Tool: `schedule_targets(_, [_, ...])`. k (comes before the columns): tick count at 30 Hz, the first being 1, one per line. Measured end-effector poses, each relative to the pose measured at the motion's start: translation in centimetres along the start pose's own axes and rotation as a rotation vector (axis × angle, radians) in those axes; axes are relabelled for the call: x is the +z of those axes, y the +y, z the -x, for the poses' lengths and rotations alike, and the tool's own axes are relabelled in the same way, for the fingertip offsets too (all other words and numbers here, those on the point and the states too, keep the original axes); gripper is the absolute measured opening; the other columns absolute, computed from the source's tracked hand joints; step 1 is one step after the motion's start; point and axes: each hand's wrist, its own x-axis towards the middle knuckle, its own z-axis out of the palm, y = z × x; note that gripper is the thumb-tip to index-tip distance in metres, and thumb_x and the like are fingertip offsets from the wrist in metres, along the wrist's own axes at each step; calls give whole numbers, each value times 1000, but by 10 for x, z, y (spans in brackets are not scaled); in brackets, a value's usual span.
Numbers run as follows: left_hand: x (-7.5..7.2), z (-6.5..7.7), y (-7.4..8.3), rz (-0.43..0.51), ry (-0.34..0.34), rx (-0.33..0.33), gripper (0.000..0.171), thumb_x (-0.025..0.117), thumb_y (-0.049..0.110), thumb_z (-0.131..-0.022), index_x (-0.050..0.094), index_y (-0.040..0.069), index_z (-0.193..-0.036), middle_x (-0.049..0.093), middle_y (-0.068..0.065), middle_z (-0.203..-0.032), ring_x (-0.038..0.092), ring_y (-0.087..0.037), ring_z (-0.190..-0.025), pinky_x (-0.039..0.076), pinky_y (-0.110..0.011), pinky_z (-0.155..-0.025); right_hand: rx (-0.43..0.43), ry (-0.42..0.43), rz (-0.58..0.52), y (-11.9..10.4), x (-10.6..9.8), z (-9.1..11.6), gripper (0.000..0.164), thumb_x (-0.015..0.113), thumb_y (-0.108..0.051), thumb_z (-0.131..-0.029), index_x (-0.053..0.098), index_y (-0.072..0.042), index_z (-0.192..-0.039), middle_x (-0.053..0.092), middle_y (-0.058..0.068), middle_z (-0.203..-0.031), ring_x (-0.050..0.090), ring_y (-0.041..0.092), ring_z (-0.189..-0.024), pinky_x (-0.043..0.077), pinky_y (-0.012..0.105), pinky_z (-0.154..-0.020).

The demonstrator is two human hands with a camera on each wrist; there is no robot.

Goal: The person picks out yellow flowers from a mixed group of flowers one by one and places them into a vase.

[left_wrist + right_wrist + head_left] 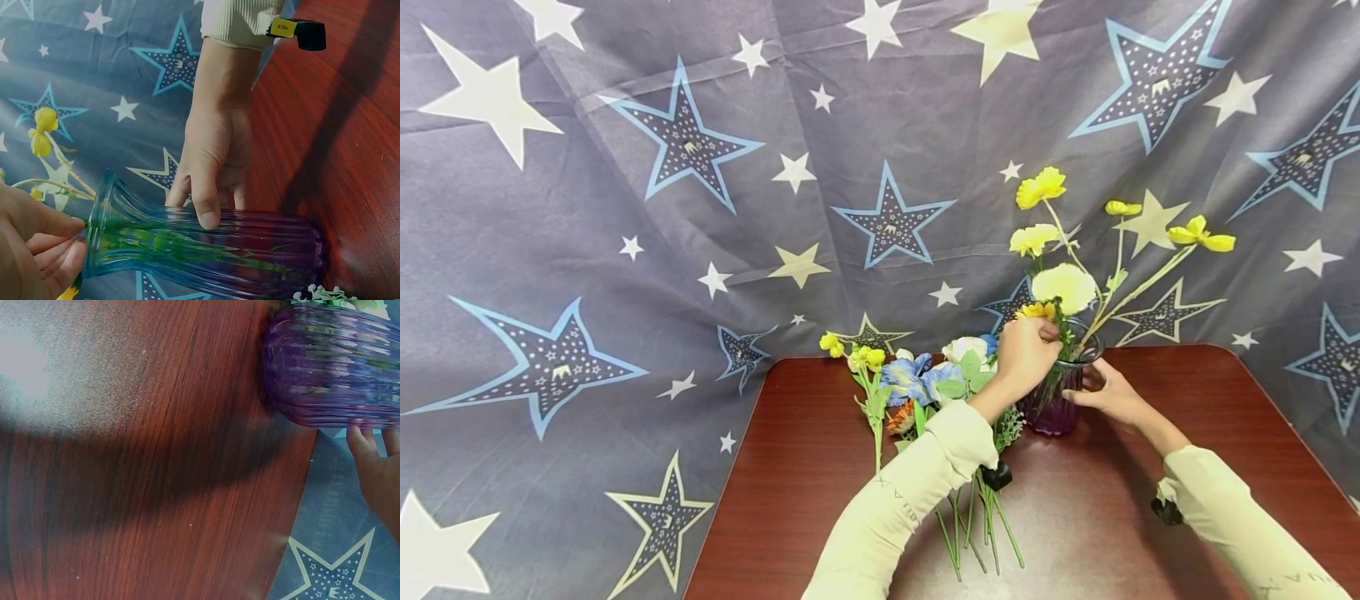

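A ribbed glass vase point(1054, 402), bluish at the mouth and purple at the base, stands upright with several yellow flowers point(1064, 288) in it. At its rim, my left hand point(1028, 357) pinches the green stem of a small sunflower point(1037, 310); in the left wrist view, green stems point(156, 240) show through the glass. My right hand point(1112, 395) holds the vase's right side, thumb in front and fingers partly hidden behind. The right wrist view shows those fingers point(365, 447) against the purple glass point(337, 369).
Left of the vase, a pile of loose flowers lies on the brown table point(805, 467), with blue irises point(906, 379), an orange bloom point(901, 419) and yellow buds point(871, 358). Their stems point(992, 533) point toward the front. A star-patterned cloth point(880, 125) hangs behind the table.
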Motion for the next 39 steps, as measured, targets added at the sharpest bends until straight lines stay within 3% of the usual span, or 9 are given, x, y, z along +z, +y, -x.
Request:
schedule_targets(16, [-1,0,-1,28,31,-1,9,83,22,-84,81,16,-91,80,8,-83,73,-4,-77,44,-6,-63,8,-13,13,-3,-1,1,84,76,-10,-90,27,2,-156,50,36,-142,55,-11,-101,50,14,-86])
schedule_targets(26, [-2,-2,-3,41,81,50,19,83,25,-83,71,17,-71,71,9,-67,65,-5,-64,37,-10,-56,-9,-15,-17,2,0,-1,82,76,-6,-89,28,3,-155,53,30,-138,58,-10,-102,53,16,-86])
schedule_targets(30, [-3,-2,-2,68,93,70,19,83,25,-83,71,18,-70,72,9,-67,62,-3,-61,36,-8,-55,-11,-15,-23,0,0,0,83,76,-6,-89,27,3,-155,54,27,-136,58,-9,-103,52,16,-87])
schedule_targets(35, [-5,0,0,143,13,121,10,80,23,-88,77,13,-85,80,3,-83,73,-1,-72,41,-2,-61,-21,-18,-21,-2,0,1,84,75,-6,-89,26,2,-157,52,27,-139,57,-9,-104,51,15,-88])
schedule_targets(39, [-4,0,-1,147,-55,190,11,78,22,-91,75,12,-89,81,1,-91,75,-3,-80,44,0,-66,-15,-22,-6,-2,0,1,88,75,-6,-90,22,0,-160,45,32,-147,53,-9,-107,49,13,-89])
